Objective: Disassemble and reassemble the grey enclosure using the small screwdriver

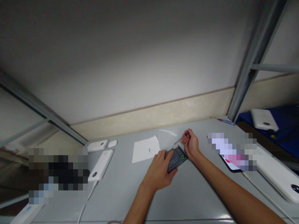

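Observation:
My left hand is wrapped round a dark grey flat device, fingers on its top face and thumb at the near edge. A green circuit board shows at the device's right end. Just beyond that end, my right hand is closed on a thin screwdriver, whose shaft points down-left towards the device's far edge. White paper lies left of the device, with a few tiny dark bits on it, too small to name.
White power banks stand at the left, one with a cable. At the right lie a phone, a long white device and another screwdriver. Metal posts and a wall bound the grey table.

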`<state>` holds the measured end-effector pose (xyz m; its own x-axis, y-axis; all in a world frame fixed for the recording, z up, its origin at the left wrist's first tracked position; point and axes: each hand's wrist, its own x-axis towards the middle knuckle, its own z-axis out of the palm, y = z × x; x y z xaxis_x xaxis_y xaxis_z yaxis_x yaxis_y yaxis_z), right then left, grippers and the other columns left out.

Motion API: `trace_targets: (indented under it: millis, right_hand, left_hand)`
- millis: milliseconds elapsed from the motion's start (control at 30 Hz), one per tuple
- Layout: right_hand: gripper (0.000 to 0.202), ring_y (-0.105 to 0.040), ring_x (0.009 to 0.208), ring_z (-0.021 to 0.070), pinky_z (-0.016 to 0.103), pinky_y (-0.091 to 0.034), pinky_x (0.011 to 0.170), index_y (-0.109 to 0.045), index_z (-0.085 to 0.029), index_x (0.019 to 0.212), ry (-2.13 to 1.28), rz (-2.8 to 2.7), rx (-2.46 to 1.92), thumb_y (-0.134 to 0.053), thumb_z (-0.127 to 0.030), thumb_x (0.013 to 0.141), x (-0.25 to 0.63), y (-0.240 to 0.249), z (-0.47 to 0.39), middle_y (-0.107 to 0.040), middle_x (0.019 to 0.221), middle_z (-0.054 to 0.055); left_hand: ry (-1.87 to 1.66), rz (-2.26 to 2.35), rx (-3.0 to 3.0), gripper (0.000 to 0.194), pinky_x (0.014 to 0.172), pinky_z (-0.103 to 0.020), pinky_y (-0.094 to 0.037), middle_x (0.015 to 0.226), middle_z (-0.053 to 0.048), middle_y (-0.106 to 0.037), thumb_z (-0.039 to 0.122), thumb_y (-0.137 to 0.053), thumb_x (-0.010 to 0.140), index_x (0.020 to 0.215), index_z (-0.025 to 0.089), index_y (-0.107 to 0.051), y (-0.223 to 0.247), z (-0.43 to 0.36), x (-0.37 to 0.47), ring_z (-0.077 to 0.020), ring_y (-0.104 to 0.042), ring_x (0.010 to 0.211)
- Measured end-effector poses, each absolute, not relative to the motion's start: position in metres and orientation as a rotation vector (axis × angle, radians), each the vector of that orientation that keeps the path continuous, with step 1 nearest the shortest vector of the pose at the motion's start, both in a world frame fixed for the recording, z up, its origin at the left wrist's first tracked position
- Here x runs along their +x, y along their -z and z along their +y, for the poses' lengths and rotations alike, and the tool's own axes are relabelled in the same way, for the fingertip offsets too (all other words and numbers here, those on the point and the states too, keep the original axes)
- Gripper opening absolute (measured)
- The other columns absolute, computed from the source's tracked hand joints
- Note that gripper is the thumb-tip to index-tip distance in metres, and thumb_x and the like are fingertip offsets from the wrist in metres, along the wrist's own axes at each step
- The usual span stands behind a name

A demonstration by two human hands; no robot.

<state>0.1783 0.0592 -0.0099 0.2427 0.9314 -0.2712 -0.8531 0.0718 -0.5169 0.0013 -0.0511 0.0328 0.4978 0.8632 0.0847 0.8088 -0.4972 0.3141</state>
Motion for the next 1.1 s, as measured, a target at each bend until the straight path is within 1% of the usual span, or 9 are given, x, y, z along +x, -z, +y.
trace_targets:
  millis: [100, 233, 400, 500, 633, 767, 867, 967, 1100]
  right_hand:
    - [0.026, -0.039, 0.04, 0.0044, 0.017, -0.03, 0.037, -0.057, -0.019, 0.073, -1.35, -0.138, -0.653, -0.075, -0.036, 0.082, 0.177, 0.01, 0.059, -0.051, 0.055, -0.007]
    - [0.025, -0.039, 0.04, 0.0046, 0.017, -0.03, 0.037, -0.056, -0.019, 0.074, -1.362, -0.12, -0.651, -0.072, -0.035, 0.085, 0.18, 0.01, 0.059, -0.05, 0.055, -0.007]
    - [0.028, -0.039, 0.039, 0.006, 0.019, -0.031, 0.037, -0.053, -0.021, 0.074, -1.375, -0.11, -0.651, -0.07, -0.039, 0.087, 0.188, 0.011, 0.062, -0.049, 0.053, -0.007]
    - [0.027, -0.04, 0.039, 0.0064, 0.02, -0.031, 0.037, -0.053, -0.021, 0.074, -1.38, -0.097, -0.653, -0.069, -0.039, 0.087, 0.189, 0.011, 0.063, -0.05, 0.054, -0.006]
    - [0.025, -0.04, 0.039, 0.0062, 0.02, -0.031, 0.036, -0.054, -0.021, 0.074, -1.379, -0.076, -0.649, -0.068, -0.037, 0.087, 0.188, 0.011, 0.063, -0.051, 0.054, -0.006]
    - [0.026, -0.04, 0.039, 0.0062, 0.02, -0.031, 0.036, -0.054, -0.021, 0.074, -1.375, -0.072, -0.653, -0.069, -0.038, 0.086, 0.188, 0.011, 0.063, -0.051, 0.054, -0.007]
    - [0.026, -0.04, 0.039, 0.0064, 0.02, -0.03, 0.036, -0.053, -0.021, 0.074, -1.375, -0.071, -0.653, -0.07, -0.038, 0.085, 0.187, 0.01, 0.063, -0.05, 0.053, -0.007]
    - [0.026, -0.039, 0.039, 0.0061, 0.02, -0.03, 0.036, -0.053, -0.021, 0.073, -1.374, -0.071, -0.649, -0.071, -0.037, 0.086, 0.186, 0.009, 0.062, -0.049, 0.053, -0.007]
    - [0.024, -0.038, 0.039, 0.0051, 0.019, -0.031, 0.036, -0.054, -0.02, 0.074, -1.375, -0.062, -0.639, -0.069, -0.035, 0.087, 0.185, 0.008, 0.062, -0.05, 0.054, -0.007]
  left_hand:
    - [-0.42, 1.434, 2.494, 0.063, 0.107, -0.056, -0.044, 0.135, -0.016, -0.053, 0.039, -0.064, 0.095, 0.152, 0.026, -0.04, -0.025, -0.054, 0.005, -0.0352, -0.051, 0.125]
    - [-0.484, 1.431, 2.47, 0.059, 0.11, -0.055, -0.041, 0.141, -0.017, -0.049, 0.04, -0.055, 0.101, 0.155, 0.025, -0.037, -0.014, -0.052, 0.018, -0.0344, -0.048, 0.128]
    - [-0.525, 1.458, 2.47, 0.062, 0.109, -0.056, -0.04, 0.139, -0.018, -0.051, 0.041, -0.054, 0.101, 0.157, 0.024, -0.035, -0.009, -0.044, 0.037, -0.0355, -0.048, 0.125]
    - [-0.495, 1.461, 2.501, 0.064, 0.105, -0.057, -0.042, 0.137, -0.017, -0.052, 0.039, -0.054, 0.1, 0.16, 0.028, -0.032, -0.013, -0.042, 0.043, -0.0363, -0.049, 0.123]
    - [-0.434, 1.431, 2.539, 0.059, 0.102, -0.057, -0.044, 0.136, -0.015, -0.052, 0.036, -0.053, 0.102, 0.158, 0.037, -0.037, -0.017, -0.042, 0.043, -0.0359, -0.05, 0.121]
    - [-0.523, 1.42, 2.483, 0.061, 0.105, -0.057, -0.044, 0.135, -0.015, -0.052, 0.037, -0.056, 0.101, 0.158, 0.031, -0.035, -0.012, -0.043, 0.039, -0.0344, -0.049, 0.123]
    - [-0.599, 1.4, 2.454, 0.057, 0.107, -0.056, -0.043, 0.135, -0.015, -0.051, 0.037, -0.057, 0.101, 0.155, 0.028, -0.04, -0.008, -0.044, 0.035, -0.0333, -0.048, 0.125]
    - [-0.597, 1.376, 2.469, 0.052, 0.106, -0.056, -0.044, 0.135, -0.014, -0.05, 0.036, -0.056, 0.102, 0.152, 0.031, -0.044, -0.008, -0.044, 0.032, -0.0333, -0.049, 0.125]
    - [-0.55, 1.37, 2.476, 0.053, 0.105, -0.056, -0.045, 0.136, -0.014, -0.049, 0.035, -0.055, 0.103, 0.154, 0.035, -0.043, -0.011, -0.045, 0.032, -0.034, -0.048, 0.125]
